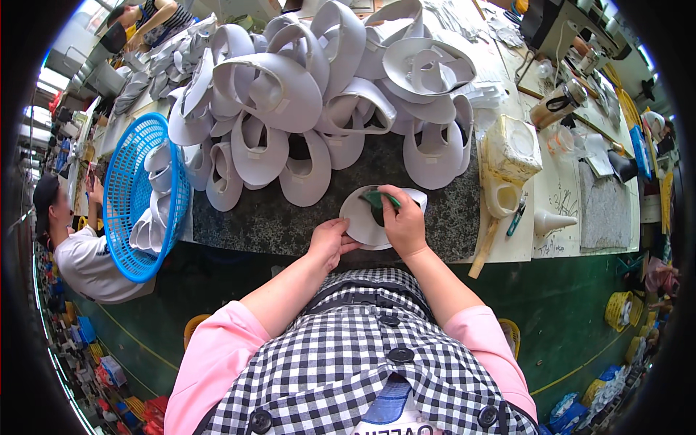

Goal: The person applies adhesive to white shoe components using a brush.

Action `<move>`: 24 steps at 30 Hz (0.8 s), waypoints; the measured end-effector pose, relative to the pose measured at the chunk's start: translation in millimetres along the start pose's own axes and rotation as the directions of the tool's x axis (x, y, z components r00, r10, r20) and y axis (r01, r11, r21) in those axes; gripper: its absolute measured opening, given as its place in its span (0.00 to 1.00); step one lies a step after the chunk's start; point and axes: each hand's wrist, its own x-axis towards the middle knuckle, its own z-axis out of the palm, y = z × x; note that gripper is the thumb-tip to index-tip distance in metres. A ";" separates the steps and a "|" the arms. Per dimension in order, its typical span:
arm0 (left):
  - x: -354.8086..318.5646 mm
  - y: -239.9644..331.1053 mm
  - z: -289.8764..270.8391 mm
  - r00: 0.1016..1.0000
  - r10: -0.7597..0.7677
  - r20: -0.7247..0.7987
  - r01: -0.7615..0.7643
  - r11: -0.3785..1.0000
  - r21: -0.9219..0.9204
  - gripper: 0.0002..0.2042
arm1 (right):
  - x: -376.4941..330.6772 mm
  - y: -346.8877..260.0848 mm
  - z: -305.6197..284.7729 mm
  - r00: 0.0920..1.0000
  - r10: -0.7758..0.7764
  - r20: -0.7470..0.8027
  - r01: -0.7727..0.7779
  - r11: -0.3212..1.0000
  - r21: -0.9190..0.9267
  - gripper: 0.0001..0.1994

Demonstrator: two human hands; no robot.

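Observation:
A white shoe upper (362,225) rests at the front edge of the dark speckled table mat (254,225). My left hand (330,241) pinches its near left rim between thumb and fingers. Closed round a small green hand tool (373,198), my right hand (404,223) sits over the upper's right side. The tool lies across the opening; its working end is too small to make out. Just beyond, a large heap of white shoe uppers (283,98) covers the far part of the mat.
On the left, a blue plastic basket (116,217) holds several white pieces. To the right stand a glue-crusted pale container (511,148), a brush with a wooden handle (484,250), a cutter knife (516,216) and a white cone-shaped nozzle (554,221). Another person (98,250) sits at far left.

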 end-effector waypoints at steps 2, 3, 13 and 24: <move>-0.7 1.3 -1.3 1.000 -0.005 0.001 0.005 1.000 -0.012 0.17 | 4.3 2.9 2.6 0.972 -0.233 -0.022 0.229 0.967 -0.116 0.10; -1.2 2.2 -1.8 1.000 -0.021 -0.006 0.021 0.999 -0.031 0.17 | 2.0 3.8 -0.2 0.972 -0.235 -0.011 0.232 0.966 -0.115 0.10; -2.9 2.7 -2.9 0.999 -0.044 -0.023 0.042 0.997 -0.060 0.16 | -1.9 -11.9 -26.8 0.882 -0.375 0.284 0.406 0.912 -0.057 0.17; -3.1 -9.2 -0.6 0.998 0.054 -0.034 -0.053 0.998 0.030 0.12 | -24.3 -10.5 -56.1 0.814 -0.350 0.464 0.512 0.809 -0.288 0.17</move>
